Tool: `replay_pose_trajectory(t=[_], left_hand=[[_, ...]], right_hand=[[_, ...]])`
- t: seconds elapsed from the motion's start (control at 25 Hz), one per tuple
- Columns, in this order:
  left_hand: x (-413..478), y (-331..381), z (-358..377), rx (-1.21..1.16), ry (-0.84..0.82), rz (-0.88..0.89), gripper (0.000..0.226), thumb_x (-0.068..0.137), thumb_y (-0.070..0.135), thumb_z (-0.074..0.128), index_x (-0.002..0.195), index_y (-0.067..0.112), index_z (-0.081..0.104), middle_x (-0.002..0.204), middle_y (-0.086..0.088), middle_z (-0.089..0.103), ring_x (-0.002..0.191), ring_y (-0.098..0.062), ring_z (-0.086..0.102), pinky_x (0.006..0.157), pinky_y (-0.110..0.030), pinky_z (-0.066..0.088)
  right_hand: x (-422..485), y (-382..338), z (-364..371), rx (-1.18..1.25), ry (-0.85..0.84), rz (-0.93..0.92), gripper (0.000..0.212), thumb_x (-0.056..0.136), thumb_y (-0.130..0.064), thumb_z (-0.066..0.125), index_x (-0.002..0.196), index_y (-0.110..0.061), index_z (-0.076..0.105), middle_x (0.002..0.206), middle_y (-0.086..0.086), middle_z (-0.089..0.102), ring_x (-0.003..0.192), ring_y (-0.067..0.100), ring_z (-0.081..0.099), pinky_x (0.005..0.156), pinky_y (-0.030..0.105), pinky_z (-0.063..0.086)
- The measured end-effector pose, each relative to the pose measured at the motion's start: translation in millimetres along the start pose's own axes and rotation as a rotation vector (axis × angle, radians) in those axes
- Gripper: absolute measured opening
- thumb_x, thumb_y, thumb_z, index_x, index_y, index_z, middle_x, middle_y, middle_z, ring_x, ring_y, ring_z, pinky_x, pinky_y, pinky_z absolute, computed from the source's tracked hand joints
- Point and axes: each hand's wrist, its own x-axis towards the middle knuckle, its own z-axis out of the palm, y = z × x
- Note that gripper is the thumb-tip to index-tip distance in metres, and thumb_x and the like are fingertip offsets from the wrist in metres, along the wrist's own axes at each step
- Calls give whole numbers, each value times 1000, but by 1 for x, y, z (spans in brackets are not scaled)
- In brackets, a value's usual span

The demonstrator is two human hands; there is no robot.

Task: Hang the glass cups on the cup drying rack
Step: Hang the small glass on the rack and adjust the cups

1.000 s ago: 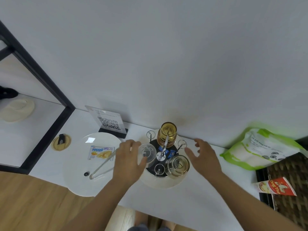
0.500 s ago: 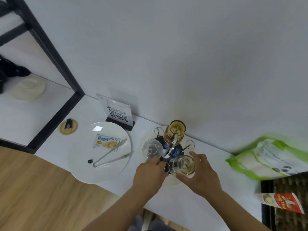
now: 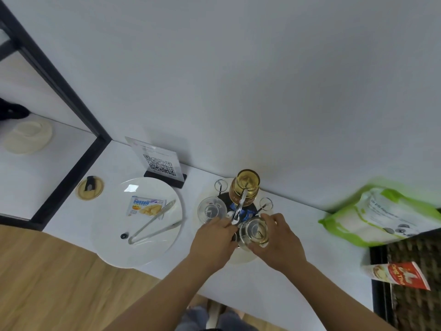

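A wire cup drying rack [image 3: 241, 206] with looped prongs stands on a round pale tray [image 3: 243, 258] by the wall. An amber glass cup [image 3: 245, 187] sits upside down on its far prong and a clear glass cup [image 3: 211, 210] on its left prong. A third clear glass cup [image 3: 254, 232] is at the near right prong, and my right hand [image 3: 278, 242] wraps around it. My left hand [image 3: 213, 242] rests at the rack's near left side, fingers closed against the wire by that cup; what they pinch is hidden.
A white plate [image 3: 137, 220] to the left carries metal tongs [image 3: 155, 223] and a biscuit packet [image 3: 145, 206]. Behind it stands a QR code sign [image 3: 160, 163]. A green and white bag [image 3: 381, 216] and a red carton [image 3: 398, 274] lie to the right. A black frame [image 3: 66, 144] borders the left.
Both hands came in from the rack's sides to its near right prong. My right hand closed around the near clear cup; my left hand left the left cup and moved beside it.
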Motion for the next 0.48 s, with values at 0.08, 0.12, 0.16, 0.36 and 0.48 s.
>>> replay_pose_trajectory(t=[0.08, 0.12, 0.16, 0.36, 0.48], left_hand=[[0, 0, 0, 6, 10, 2, 31, 90, 32, 52, 116, 21, 65, 112, 3, 62, 100, -19, 55, 78, -31, 45], [0, -1, 0, 9, 11, 4, 31, 90, 32, 52, 116, 21, 65, 112, 3, 63, 100, -19, 55, 78, -31, 45], [0, -2, -1, 14, 8, 5, 31, 90, 32, 53, 117, 21, 65, 113, 3, 62, 100, -19, 55, 78, -32, 45], [-7, -14, -4, 8, 30, -28, 27, 86, 25, 63, 113, 23, 67, 117, 3, 60, 101, -21, 55, 73, -34, 51], [-8, -27, -8, -33, 56, -121, 28, 85, 20, 66, 113, 24, 66, 114, 1, 56, 97, -21, 57, 67, -34, 54]], right_hand=[[-1, -1, -3, -44, -27, 17, 88, 66, -72, 67, 136, -29, 38, 128, -3, 43, 105, 18, 57, 76, 31, 51], [-1, -2, -6, -53, -29, 27, 90, 65, -76, 63, 137, -30, 36, 128, -4, 42, 105, 18, 57, 75, 29, 49], [0, -4, -10, -47, -12, 33, 89, 65, -79, 57, 137, -30, 36, 128, -4, 42, 104, 18, 58, 75, 30, 47], [52, -9, -44, 103, 167, 25, 66, 83, -48, 64, 139, -23, 41, 130, 5, 45, 106, 25, 58, 83, 39, 51], [76, -1, -47, 155, 63, 128, 75, 83, -37, 71, 145, -17, 34, 140, 13, 41, 120, 29, 52, 96, 42, 47]])
